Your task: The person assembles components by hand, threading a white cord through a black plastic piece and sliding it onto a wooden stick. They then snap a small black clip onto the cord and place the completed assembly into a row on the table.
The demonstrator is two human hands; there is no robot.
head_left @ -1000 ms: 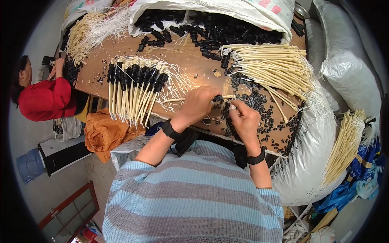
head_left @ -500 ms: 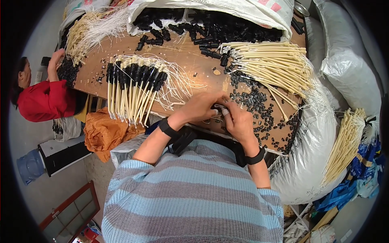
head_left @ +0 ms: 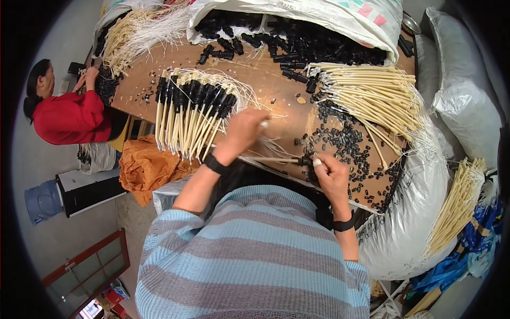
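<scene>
The left hand (head_left: 245,129) has swung away from the right hand (head_left: 330,175) since half a second ago, fingers curled around white threads trailing from a cream tube (head_left: 273,159). The right fingers pinch that tube's black cap (head_left: 305,159). Beyond the fingertips lies the brown worktable (head_left: 276,87); left of them finished capped tubes (head_left: 191,114), right loose black caps (head_left: 350,146)

A small workshop; a wooden table (head_left: 159,80) heaped with cream tubes (head_left: 372,95) and black caps (head_left: 345,143); big white sacks (head_left: 467,101) around; another worker (head_left: 69,114) sits nearby.
</scene>
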